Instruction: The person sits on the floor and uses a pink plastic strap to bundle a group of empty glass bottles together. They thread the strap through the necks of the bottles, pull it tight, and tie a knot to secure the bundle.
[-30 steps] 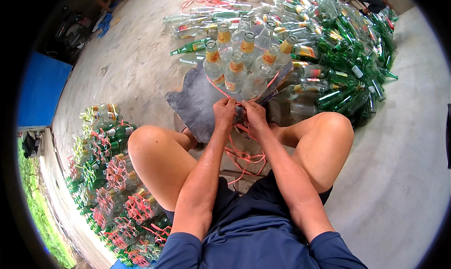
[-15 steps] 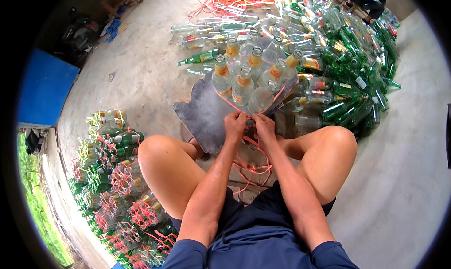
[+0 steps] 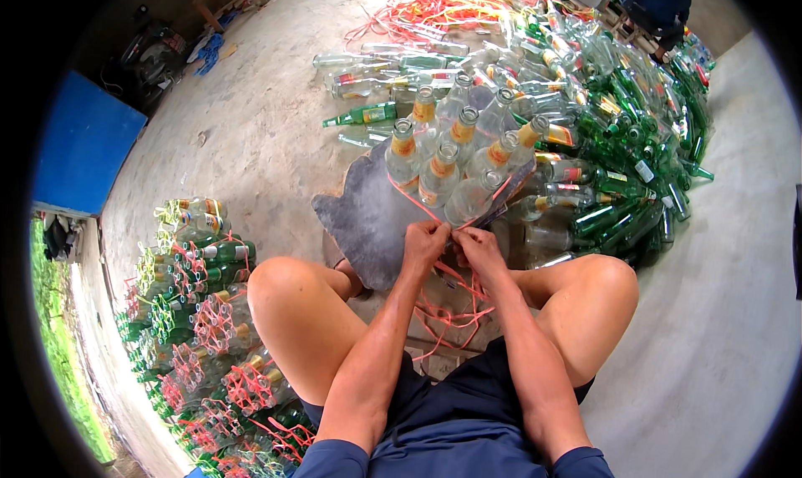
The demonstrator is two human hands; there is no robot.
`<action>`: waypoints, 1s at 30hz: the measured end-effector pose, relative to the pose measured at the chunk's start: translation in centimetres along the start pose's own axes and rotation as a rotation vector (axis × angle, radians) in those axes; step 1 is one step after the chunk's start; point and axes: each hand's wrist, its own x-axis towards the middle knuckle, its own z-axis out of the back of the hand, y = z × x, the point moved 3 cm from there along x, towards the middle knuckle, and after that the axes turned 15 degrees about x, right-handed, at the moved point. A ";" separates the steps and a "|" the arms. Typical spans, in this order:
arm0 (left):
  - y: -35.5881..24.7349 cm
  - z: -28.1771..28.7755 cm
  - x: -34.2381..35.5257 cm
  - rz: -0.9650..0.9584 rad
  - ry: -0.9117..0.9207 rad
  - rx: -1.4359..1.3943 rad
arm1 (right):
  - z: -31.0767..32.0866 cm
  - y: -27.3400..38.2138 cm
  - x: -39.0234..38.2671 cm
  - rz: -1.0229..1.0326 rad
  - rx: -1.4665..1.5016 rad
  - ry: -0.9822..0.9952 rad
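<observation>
Several clear glass bottles [image 3: 439, 174] with orange and yellow neck labels stand upright, packed together on a grey slab [image 3: 361, 211] in front of me. A pink plastic strap [image 3: 407, 196] runs around the cluster low down, and its two sides meet at my hands. My left hand [image 3: 426, 242] is closed on the strap at the near side of the bottles. Beside it, almost touching, my right hand [image 3: 478, 248] pinches the strap too. Loose loops of the same strap [image 3: 455, 315] hang below my hands between my legs. My fingers hide the crossing point itself.
Green and clear bottles [image 3: 618, 136] lie heaped at the far right, with a tangle of red and yellow straps [image 3: 443, 6] behind. Strapped bottle bundles [image 3: 209, 311] stand at the left. A blue panel [image 3: 88, 144] is at the far left. Another person [image 3: 656, 6] sits at the back right.
The view has tilted slightly, so the bottles and both hands sit a little lower in the picture. My hands stay together on the strap, their fingers slightly shifted.
</observation>
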 end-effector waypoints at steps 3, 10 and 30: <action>0.0 -0.2 0.1 -0.004 -0.023 0.005 | 0.8 1.1 -0.3 0.053 -0.041 -0.076; -0.7 0.0 -0.2 0.017 -0.012 -0.004 | 7.2 7.6 2.1 0.334 0.408 -0.439; 1.6 -1.0 -0.3 0.067 0.002 -0.079 | 6.2 21.1 17.9 0.121 -0.214 0.315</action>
